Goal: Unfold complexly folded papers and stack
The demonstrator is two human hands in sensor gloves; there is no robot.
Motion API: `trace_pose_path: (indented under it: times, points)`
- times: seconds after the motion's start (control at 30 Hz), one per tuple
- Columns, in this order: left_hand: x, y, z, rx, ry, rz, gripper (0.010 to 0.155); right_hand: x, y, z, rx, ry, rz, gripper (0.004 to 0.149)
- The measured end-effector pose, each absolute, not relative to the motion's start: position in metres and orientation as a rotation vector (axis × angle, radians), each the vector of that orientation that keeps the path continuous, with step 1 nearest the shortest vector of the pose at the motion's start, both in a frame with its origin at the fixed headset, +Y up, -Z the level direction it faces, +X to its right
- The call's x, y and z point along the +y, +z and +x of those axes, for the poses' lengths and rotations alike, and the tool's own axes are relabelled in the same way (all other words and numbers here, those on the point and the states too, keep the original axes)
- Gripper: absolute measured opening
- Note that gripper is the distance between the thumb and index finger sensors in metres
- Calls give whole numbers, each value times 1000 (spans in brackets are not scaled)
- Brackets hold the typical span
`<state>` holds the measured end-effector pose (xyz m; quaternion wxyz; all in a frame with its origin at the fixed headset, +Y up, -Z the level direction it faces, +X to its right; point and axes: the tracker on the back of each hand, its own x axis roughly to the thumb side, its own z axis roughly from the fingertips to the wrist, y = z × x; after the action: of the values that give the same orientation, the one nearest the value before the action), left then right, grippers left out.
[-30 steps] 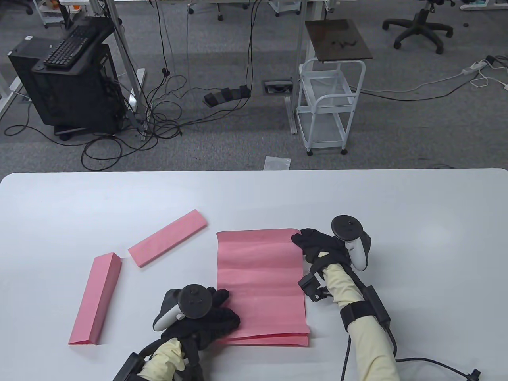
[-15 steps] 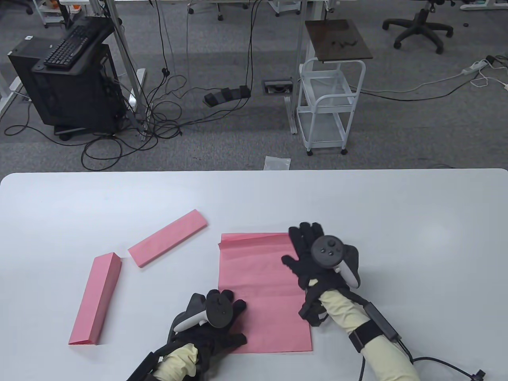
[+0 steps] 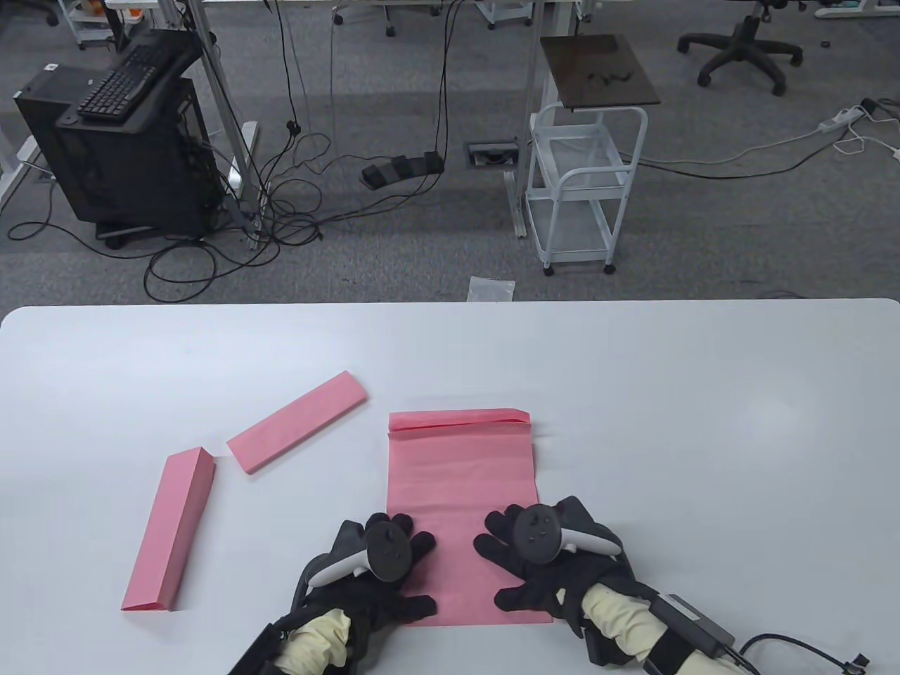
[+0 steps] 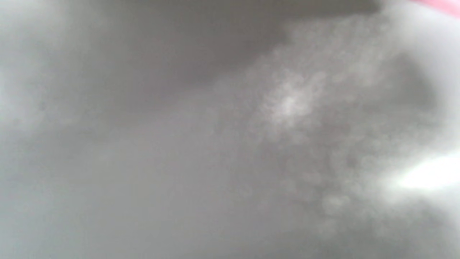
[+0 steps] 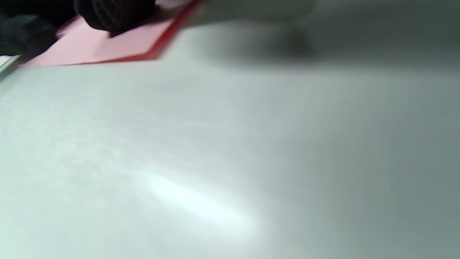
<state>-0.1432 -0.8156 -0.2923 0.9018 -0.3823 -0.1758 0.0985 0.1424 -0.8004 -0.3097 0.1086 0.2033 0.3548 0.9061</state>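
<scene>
A partly unfolded pink sheet (image 3: 460, 478) lies flat on the white table (image 3: 703, 394), with its far edge still folded over in a narrow strip (image 3: 457, 420). My left hand (image 3: 394, 569) rests flat on the sheet's near left part, fingers spread. My right hand (image 3: 524, 562) rests flat on its near right part, fingers spread. Two folded pink papers lie to the left: one long strip (image 3: 171, 531) and one slanted strip (image 3: 298, 420). In the right wrist view a corner of the pink sheet (image 5: 107, 46) shows under dark fingers (image 5: 111, 14). The left wrist view is a grey blur.
Past the table's far edge stand a white wire cart (image 3: 576, 190), a black computer stand with a keyboard (image 3: 126, 126) and loose cables on the carpet. A small clear bag (image 3: 491, 288) lies on the floor by the table edge.
My right hand has slid from the sheet's far right corner down to its near right part. The far edge has dropped back into a folded strip. My left hand has shifted slightly right.
</scene>
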Motion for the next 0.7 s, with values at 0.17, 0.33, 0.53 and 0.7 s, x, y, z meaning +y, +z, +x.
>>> trace_pose_path:
  times: [0.17,0.33,0.53,0.7]
  points:
    - [-816,-292,-143,-366,202,-791,87,-801,-306,159,1019,2634,525,71]
    - [-816,-292,-143,-368,199,-793,88,-776,-297,127,725,2703,761,73]
    - [-815,-292,-143,-371,200,-796,88,-781,-323,78,838,2633,842,69]
    - [-815,-292,-143,-374,202,-800,88,-799,-352,82,910,2694,733,67]
